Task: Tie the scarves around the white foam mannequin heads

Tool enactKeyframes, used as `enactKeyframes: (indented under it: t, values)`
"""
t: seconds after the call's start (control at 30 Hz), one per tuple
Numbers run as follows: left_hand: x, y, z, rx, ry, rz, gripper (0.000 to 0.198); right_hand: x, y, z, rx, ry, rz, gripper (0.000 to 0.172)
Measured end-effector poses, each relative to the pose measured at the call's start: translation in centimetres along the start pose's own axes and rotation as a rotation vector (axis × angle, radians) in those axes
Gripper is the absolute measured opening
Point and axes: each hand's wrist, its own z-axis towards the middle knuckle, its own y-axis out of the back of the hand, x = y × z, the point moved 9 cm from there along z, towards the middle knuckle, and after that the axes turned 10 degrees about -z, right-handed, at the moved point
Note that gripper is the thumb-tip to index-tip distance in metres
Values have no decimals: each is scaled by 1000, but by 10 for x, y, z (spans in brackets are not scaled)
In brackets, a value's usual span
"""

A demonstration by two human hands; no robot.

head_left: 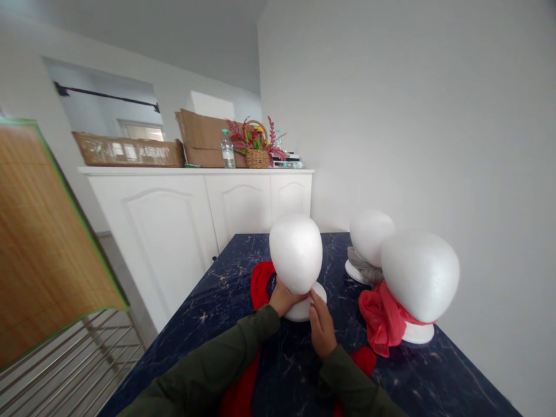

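Note:
A white foam mannequin head (296, 252) stands upright on its round base in front of me. My left hand (285, 298) is closed around its neck from the left. From the right, my right hand (322, 327) presses its fingers against the neck, just under the chin; its thumb is hidden. A red scarf (260, 284) lies on the table behind and left of this head. More red cloth (238, 397) shows beneath my left sleeve, and another red part (364, 360) sticks out beside my right sleeve. Whether these join is hidden.
A foam head (421, 275) at right wears a coral-pink scarf (384, 318); behind it, another head (372, 234) wears a grey scarf (369, 269). They stand on the dark blue marbled table (204, 310). Beyond are a white cabinet (163, 208) and wall; a metal rack (108, 341) is left.

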Motion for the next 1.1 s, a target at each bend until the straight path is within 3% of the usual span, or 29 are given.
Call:
enactKeyframes:
  t: [0.07,0.17,0.37,0.47,0.53,0.73,0.87,0.97,1.1]
  values:
    - [-1,20,6,-47,-41,64,84,7,-1,-3,30,15,-29,45]
    - [11,72,20,-70,-26,263,66,4,0,-2,20,-44,-60,43]
    - [46,229,40,-304,46,420,71,-20,-5,-2,6,-221,-34,41]
    - [72,280,35,-444,169,483,74,-27,-11,-3,28,-271,7,38]
    - [85,289,33,-467,202,493,75,-28,-10,-3,19,-285,12,36]
    - [106,271,42,-442,238,360,76,-39,-4,-1,-18,-331,0,34]
    - [118,271,45,-441,253,330,68,-43,-5,-1,-12,-353,-21,34]
    - [126,274,44,-443,217,392,75,-42,-8,-1,16,-351,-30,33]
    - [141,272,45,-355,223,542,82,-44,-16,0,82,-350,-64,30]
